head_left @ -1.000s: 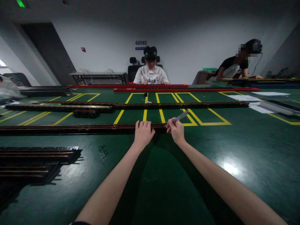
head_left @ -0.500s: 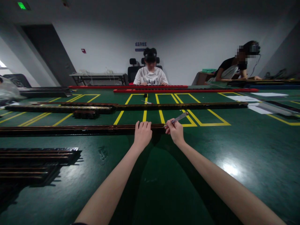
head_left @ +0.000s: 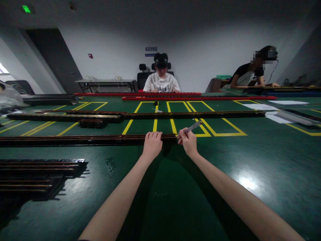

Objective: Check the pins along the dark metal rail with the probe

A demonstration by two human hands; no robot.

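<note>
A long dark rail with copper-coloured lines (head_left: 100,140) lies across the green table in front of me, reaching out past the left edge of the view. My left hand (head_left: 152,144) is laid over it near its right end, with the fingers bent over the far side. A screwdriver with a clear handle (head_left: 194,126) is pinched in my right hand (head_left: 188,142), its handle tilted up to the right. The screwdriver's tip points left at the end of the rail; whether it touches cannot be made out.
More dark rails (head_left: 42,166) are stacked at the near left. Another long dark rail (head_left: 190,114) lies farther back, beside a short dark bundle (head_left: 92,123). Red bars (head_left: 200,98) lie at the far side, before a seated person (head_left: 162,82). White papers (head_left: 260,106) are at the right.
The view has tilted up very slightly. Both hands stay at the rail's right end, with the screwdriver at nearly the same angle.
</note>
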